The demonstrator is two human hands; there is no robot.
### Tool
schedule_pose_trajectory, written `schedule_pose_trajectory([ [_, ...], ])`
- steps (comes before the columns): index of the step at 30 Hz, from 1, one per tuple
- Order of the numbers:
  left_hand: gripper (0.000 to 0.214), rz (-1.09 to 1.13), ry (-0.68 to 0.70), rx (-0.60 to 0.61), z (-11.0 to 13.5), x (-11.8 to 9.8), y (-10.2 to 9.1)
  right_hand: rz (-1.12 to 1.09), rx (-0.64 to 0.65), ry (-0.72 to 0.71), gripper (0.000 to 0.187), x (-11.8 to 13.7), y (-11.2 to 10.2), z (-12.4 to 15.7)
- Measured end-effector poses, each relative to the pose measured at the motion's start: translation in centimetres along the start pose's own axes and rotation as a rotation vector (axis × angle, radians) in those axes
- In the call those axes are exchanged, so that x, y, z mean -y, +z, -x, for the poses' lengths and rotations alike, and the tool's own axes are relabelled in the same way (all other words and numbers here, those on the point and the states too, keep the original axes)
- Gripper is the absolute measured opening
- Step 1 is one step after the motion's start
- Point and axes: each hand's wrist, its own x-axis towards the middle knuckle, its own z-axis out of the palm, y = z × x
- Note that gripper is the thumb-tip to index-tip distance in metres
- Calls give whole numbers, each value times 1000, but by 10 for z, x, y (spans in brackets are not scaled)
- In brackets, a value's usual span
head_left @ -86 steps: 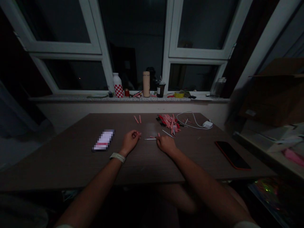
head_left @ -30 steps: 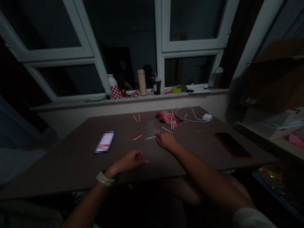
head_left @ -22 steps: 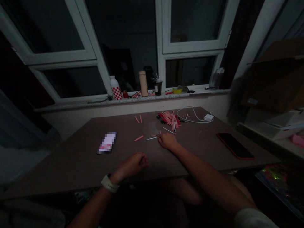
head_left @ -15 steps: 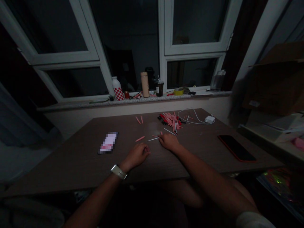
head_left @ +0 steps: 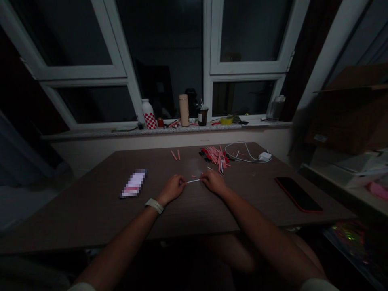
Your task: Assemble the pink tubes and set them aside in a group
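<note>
The left hand (head_left: 172, 189), with a pale wristband (head_left: 154, 205), has moved in from the near edge of the bench (head_left: 75, 220), and its nearly closed grip meets one end of a thin white rod (head_left: 193, 181), while the right hand (head_left: 214, 182) grips the other end, though the dim light leaves the exact finger contact uncertain. The rod now spans both grips instead of lying by the right hand alone, with a short pink piece (head_left: 194, 176) just beyond it. Farther past the right grip lie a heap of pink and black pen parts (head_left: 214, 157) and a white cable (head_left: 242, 150) running to a charger (head_left: 264, 157).
</note>
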Motion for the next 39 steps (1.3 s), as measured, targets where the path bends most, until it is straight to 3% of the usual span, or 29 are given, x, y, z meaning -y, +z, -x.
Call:
schedule_pose_trajectory([
  [10,16,27,-35,-58,4,10,-9,-8,-2,35,23,0,4,1],
  [20,35,81,-85,-133,0,13,-20,-193,-84,100,19,-8,6,-4],
  [29,22,109,-37,-53,8,25,-24,-60,-18,81,23,-2,5,-1],
  [39,15,98,11,-32,10,9,-24,-17,-6,69,21,2,2,1],
])
